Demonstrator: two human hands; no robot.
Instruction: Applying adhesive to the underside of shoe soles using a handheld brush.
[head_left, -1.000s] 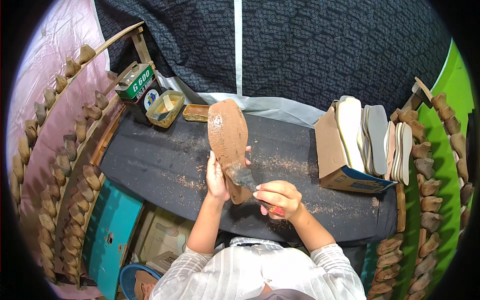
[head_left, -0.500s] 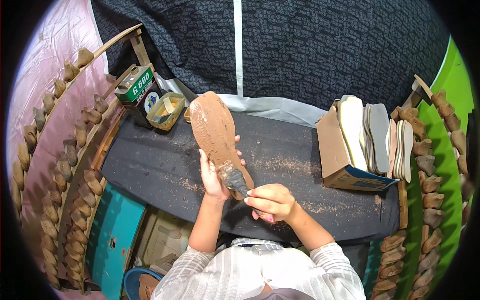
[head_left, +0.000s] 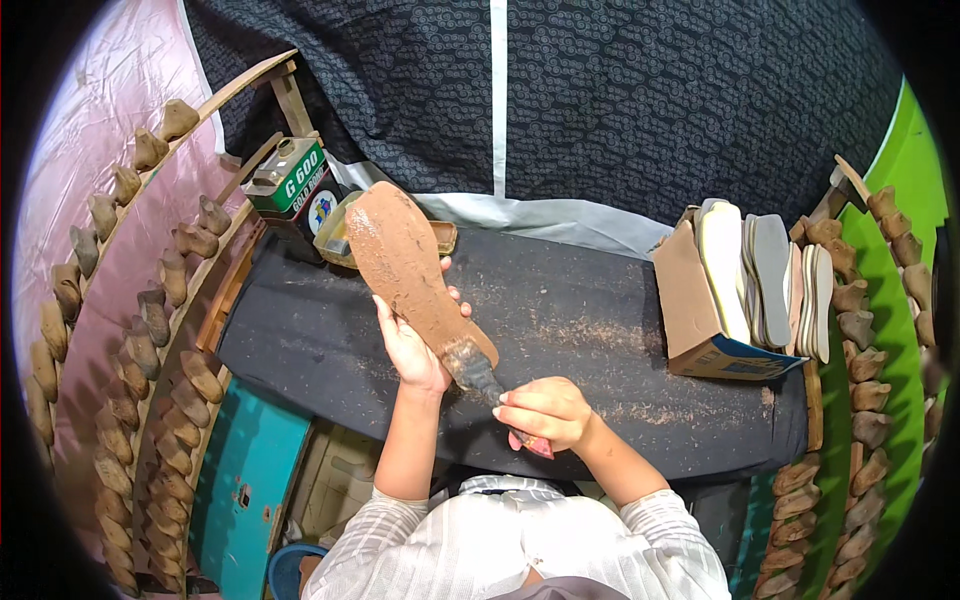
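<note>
In the head view, the left hand (head_left: 415,350) holds a brown shoe sole (head_left: 405,265) over the near-left part of the worktop (head_left: 520,250). Its thumb lies along the sole's left edge and fingertips show past the right edge, so the fingers are closed around it from beneath. The sole is tilted, its broad end pointing away and to the left, its narrow end toward the person; a shiny, wet-looking patch marks the broad end.

The right hand (head_left: 548,412) pinches the handle of a brush (head_left: 482,378) between thumb and fingers — a red end shows below the grip. The bristles rest against the narrow end of the sole, close to the left hand.

Behind the broad end, and partly hidden by it, sits a yellowish container (head_left: 329,243), with a green and black metal can (head_left: 290,190) just beside it on the left. A shallow tray (head_left: 445,237) peeks out to the right of the sole. Pale shavings (head_left: 590,332) are scattered over the dark cloth of the worktop. At its right end stands a cardboard box (head_left: 685,290) with white and grey soles (head_left: 768,280) upright in it. Wooden shoe lasts (head_left: 145,345) line racks on both sides — left and right.
</note>
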